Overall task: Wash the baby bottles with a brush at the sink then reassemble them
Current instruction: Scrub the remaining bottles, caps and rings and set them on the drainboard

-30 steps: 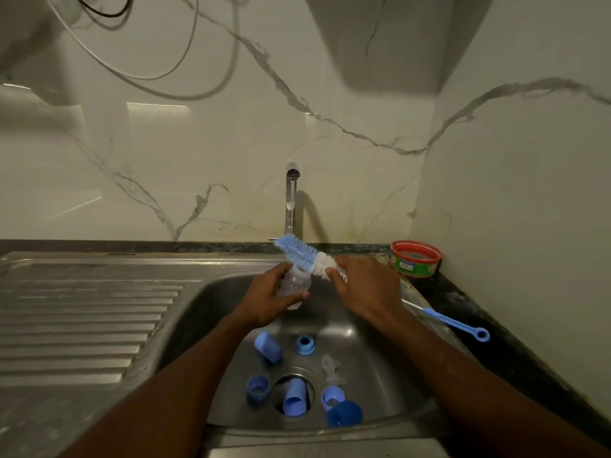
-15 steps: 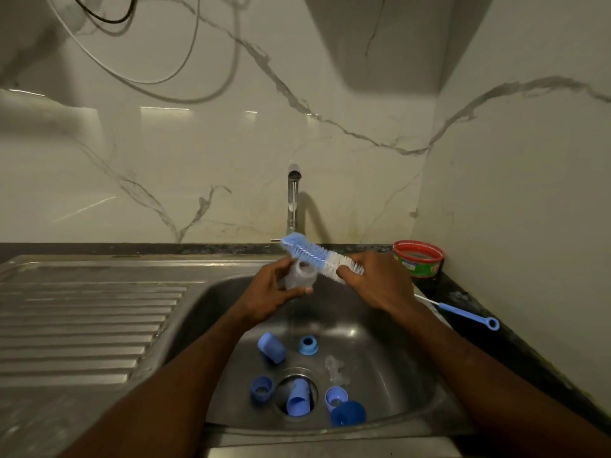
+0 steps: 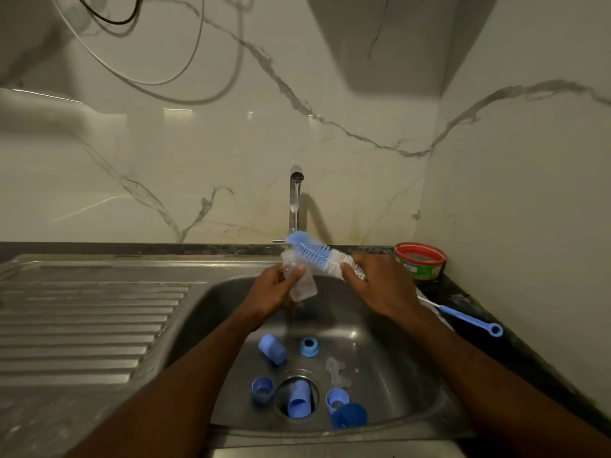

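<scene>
While water is running from tap (image 3: 295, 196) into steel sink (image 3: 390, 368), left hand (image 3: 271, 292) is gripping clear baby bottle (image 3: 299, 279) over basin. Right hand (image 3: 377, 285) is holding bottle brush (image 3: 317, 256), bristles touching bottle top. Blue bottle parts (image 3: 272, 348) are lying round drain. White marble wall (image 3: 198, 160) is standing behind; red tub (image 3: 420, 261) is sitting in corner.

Both forearms extended forward, hands raised side by side.
Left hand (image 3: 271, 292): fingers (image 3: 297, 270) curled, gripping. Right hand (image 3: 380, 285): palm down, fingers curled in a grip, thumb toward left hand.
</scene>
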`<state>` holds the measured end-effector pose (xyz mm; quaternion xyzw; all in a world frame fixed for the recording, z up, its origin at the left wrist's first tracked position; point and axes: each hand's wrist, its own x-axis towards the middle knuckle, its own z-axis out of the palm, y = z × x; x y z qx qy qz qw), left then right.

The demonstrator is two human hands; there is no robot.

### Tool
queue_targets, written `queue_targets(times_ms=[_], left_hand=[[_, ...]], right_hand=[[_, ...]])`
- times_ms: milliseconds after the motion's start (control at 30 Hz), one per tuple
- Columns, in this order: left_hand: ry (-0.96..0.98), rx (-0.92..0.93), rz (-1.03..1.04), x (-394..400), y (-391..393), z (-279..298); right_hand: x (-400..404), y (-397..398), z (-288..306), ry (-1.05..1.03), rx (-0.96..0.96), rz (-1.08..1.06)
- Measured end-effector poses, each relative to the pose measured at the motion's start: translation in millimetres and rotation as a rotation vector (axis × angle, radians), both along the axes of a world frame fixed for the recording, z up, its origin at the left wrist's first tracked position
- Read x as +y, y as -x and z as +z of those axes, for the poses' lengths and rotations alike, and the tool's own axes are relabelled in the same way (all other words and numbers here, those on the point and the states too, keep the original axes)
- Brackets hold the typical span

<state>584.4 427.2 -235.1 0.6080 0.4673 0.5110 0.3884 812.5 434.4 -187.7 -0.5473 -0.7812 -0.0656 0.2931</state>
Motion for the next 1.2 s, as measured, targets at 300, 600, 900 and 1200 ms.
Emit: queue_targets(times_ms=[300,600,900,1200], left_hand=[[-0.169,0.516,-0.099,-4,-7,-1],[-0.074,1.326,0.362,2,13,-2],[-0.323,1.812,0.407,-2,-21,18],[-0.289,1.778,0.339,4,-11,7]], right_hand=[[-5,31,2,-0.009,-0.196,-0.024],[12,-3,-4,0.020,-0.230,-0.249],[8,0,-4,-0.016,-0.377,-0.261],[5,-10,-2,-0.029,-0.352,-0.258]])
